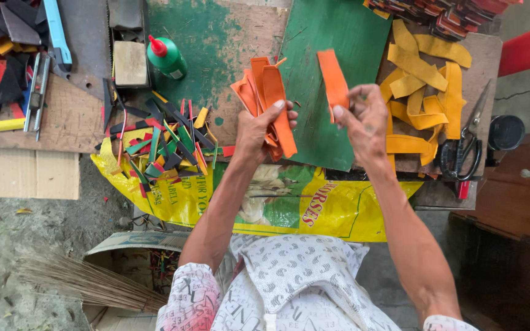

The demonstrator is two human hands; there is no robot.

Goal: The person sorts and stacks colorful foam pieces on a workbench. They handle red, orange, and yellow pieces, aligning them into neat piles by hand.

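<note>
Gripping several orange strips [268, 98], left hand [265, 125]; right hand [363, 119] pinching one strip [334, 76] (orange too).

— How many glue bottles do we count?
— One green glue bottle [165, 57], and one pair of scissors [466, 142].
— Orange strips?
— We see one single orange strip [334, 78] in the right hand [366, 122], and a bunch of orange strips [267, 98] in the left hand [259, 130], too overlapped to count.
— Brooms?
— One broom [87, 283].
</note>
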